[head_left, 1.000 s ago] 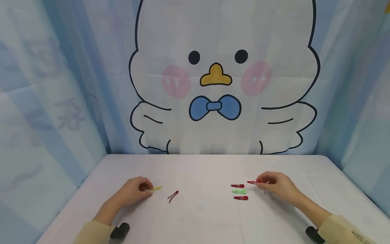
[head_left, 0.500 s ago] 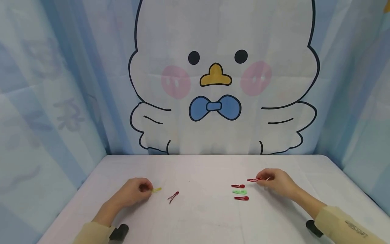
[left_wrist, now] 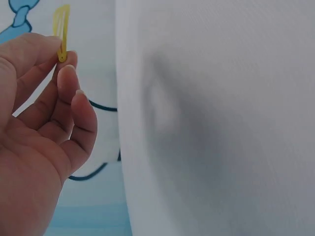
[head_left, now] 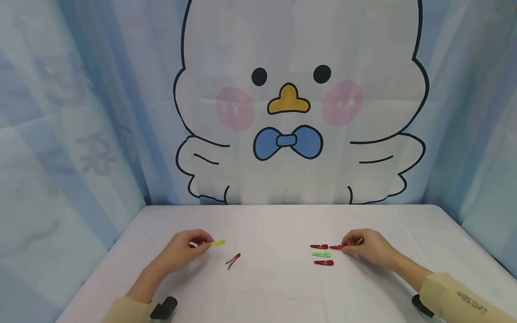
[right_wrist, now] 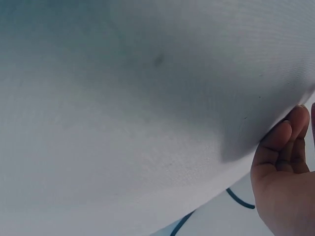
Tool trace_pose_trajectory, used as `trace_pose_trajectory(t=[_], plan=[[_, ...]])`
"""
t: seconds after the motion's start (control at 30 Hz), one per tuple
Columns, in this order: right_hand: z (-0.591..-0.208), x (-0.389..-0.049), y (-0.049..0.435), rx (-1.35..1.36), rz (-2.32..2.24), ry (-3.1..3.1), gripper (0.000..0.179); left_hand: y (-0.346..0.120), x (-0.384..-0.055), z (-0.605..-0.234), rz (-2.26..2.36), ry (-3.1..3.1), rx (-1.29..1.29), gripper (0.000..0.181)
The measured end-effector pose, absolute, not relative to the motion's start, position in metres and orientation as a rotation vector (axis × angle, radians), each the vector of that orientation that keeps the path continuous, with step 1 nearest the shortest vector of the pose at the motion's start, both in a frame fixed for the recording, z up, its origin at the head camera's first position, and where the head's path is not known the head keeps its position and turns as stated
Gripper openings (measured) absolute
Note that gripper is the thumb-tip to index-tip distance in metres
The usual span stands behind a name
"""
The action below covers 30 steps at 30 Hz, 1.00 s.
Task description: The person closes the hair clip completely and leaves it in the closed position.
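Note:
Between thumb and fingers, my left hand (head_left: 183, 250) pinches a yellow snap hair clip (head_left: 219, 242) above the left part of the table. In the left wrist view this yellow clip (left_wrist: 65, 22) points upward from the fingertips. My right hand (head_left: 370, 246) pinches one end of a red hair clip (head_left: 336, 247) low at the table, its tip close beside another red hair clip (head_left: 319, 246). Below that lie a green hair clip (head_left: 321, 254) and a further red hair clip (head_left: 324, 263). The right wrist view cuts off the held clip.
A dark red hair clip (head_left: 233, 261) with its two arms spread lies right of my left hand. The white-covered table (head_left: 278, 287) ends at a curtain (head_left: 286, 179) printed with a cartoon bird; blue curtains flank both sides.
My left hand has lifted the yellow clip slightly up and to the right. My right hand has lowered its red clip from behind the row to level with the top red clip.

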State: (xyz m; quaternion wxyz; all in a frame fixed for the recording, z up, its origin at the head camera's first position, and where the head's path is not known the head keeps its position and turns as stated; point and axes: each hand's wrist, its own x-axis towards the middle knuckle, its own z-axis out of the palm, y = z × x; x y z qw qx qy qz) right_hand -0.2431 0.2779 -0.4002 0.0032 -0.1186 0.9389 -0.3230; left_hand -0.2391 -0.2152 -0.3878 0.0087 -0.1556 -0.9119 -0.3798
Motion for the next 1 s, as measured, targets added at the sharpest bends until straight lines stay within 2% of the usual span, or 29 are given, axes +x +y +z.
trace_pose_trajectory(t=[0.13,0.4,1.0], plan=[[-0.401,-0.242,0.278,-0.338,-0.993,2.945,0.011,-0.205,-0.239,-0.384,-1.243,-2.777,-0.535,0.009],[-0.401,-0.241,0.276,-0.331,-0.995,2.928,0.011,-0.179,-0.237,-0.379,-1.364,-2.668,-0.466,0.011],[-0.392,-0.236,0.281,-0.359,-1.028,2.939,0.029,-0.152,-0.235,-0.371,-1.585,-2.568,-0.4,0.011]])
